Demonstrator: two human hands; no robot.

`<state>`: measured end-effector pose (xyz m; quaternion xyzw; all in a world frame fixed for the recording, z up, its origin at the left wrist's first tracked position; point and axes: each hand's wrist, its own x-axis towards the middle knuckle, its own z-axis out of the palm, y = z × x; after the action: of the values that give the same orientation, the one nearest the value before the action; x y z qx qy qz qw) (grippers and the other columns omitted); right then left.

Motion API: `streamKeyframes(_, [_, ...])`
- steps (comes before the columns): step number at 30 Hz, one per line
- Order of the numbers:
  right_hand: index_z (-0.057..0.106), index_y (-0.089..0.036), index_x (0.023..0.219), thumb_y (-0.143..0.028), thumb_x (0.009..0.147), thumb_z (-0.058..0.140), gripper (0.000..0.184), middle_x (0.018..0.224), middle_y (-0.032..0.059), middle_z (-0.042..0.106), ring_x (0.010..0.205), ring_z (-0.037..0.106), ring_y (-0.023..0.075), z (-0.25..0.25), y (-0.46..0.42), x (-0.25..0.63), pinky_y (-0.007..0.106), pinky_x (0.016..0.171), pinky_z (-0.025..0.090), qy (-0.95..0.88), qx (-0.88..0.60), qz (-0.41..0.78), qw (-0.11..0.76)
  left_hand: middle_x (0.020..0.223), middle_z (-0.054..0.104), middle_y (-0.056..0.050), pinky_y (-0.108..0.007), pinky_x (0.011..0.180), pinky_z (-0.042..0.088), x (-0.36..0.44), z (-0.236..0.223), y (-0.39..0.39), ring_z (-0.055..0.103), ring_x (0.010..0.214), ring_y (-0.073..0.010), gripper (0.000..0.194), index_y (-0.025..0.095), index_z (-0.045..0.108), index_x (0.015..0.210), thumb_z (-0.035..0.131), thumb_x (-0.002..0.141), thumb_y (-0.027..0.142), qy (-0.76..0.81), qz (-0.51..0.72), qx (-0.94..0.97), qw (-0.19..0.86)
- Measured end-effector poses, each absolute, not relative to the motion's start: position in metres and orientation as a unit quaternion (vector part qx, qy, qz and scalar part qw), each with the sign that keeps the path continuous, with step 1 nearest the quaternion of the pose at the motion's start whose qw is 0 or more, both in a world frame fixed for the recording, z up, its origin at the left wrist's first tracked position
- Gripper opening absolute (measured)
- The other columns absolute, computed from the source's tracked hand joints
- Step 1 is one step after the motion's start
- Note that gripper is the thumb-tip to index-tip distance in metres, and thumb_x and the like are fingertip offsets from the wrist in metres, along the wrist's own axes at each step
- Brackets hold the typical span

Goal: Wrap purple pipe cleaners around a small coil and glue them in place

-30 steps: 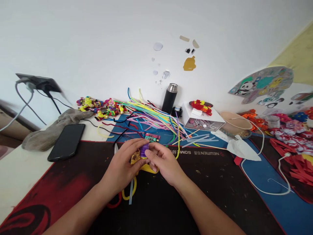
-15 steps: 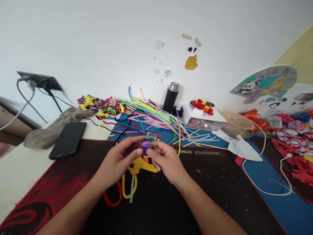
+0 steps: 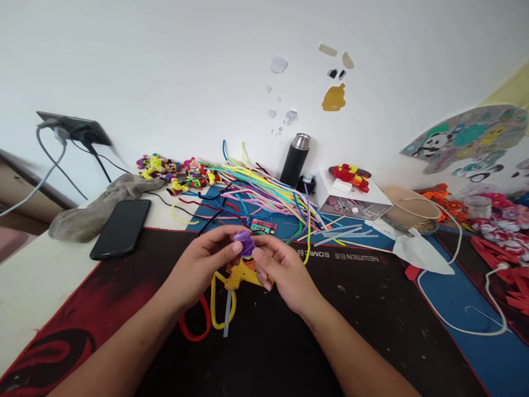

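Both hands meet above the dark mat around a small purple coil of fuzzy stem [image 3: 244, 243], which looks like wound pipe cleaner. My left hand [image 3: 206, 259] pinches its left side between thumb and fingers. From the right, the thumb and fingers of my right hand [image 3: 285, 270] close on its lower edge. The coil is tilted, its round top leaning left. Just below lies a yellow glue gun [image 3: 242, 274], partly covered by my hands, with a clear glue stick [image 3: 227, 314] sticking out toward me. A yellow loop [image 3: 214, 309] and a red loop [image 3: 196, 335] lie beside it.
Loose pipe cleaners [image 3: 264, 190] pile up at the back, near a black thermos [image 3: 295, 161] and a white drawer box [image 3: 355, 199]. A phone [image 3: 120, 229] lies left. Small fuzzy figures [image 3: 192, 173] sit by the wall. A white cable [image 3: 458, 332] curves at right.
The purple coil has tipped from upright to leaning left, still between both hands. The whole view has shifted slightly, so the surroundings appear further right.
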<state>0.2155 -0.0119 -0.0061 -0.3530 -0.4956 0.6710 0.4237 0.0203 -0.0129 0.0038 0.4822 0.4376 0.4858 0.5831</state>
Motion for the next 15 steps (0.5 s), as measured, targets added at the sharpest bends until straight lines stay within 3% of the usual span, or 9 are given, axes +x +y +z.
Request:
streamKeyframes(5, [0.071,-0.019,0.117,-0.065,0.093,0.077,0.052,0.059,-0.0097,0.052,0.046,0.043,0.0101,-0.0078,-0.0131,0.2139,0.025,0.048,0.033,-0.495,-0.355,0.676,0.415,0.075,0.068,0.0,-0.024,0.058,0.046,0.0217,0.0038,-0.012,0.056,0.064,-0.014,0.044,0.021,0.082,0.115,0.092,0.083,0.049,0.418,0.525,0.441,0.596])
streamKeyframes(11, [0.069,-0.02,0.097,-0.067,0.092,0.077,0.048,0.056,-0.0101,0.048,0.046,0.04,0.0097,-0.0056,-0.0135,0.2137,0.025,0.048,0.033,-0.508,-0.375,0.657,0.411,0.081,0.07,-0.001,-0.026,0.06,0.048,0.0223,0.0026,-0.0132,0.059,0.07,-0.0163,0.042,0.021,0.081,0.115,0.089,0.085,0.05,0.424,0.491,0.466,0.602])
streamKeyframes(15, [0.069,-0.019,0.095,-0.066,0.091,0.079,0.048,0.056,-0.0099,0.049,0.045,0.039,0.009,-0.0053,-0.013,0.2142,0.025,0.047,0.031,-0.511,-0.379,0.654,0.41,0.08,0.068,-0.001,-0.026,0.062,0.047,0.0191,0.0007,-0.0138,0.058,0.07,-0.0158,0.041,0.023,0.08,0.124,0.083,0.093,0.05,0.414,0.501,0.468,0.599])
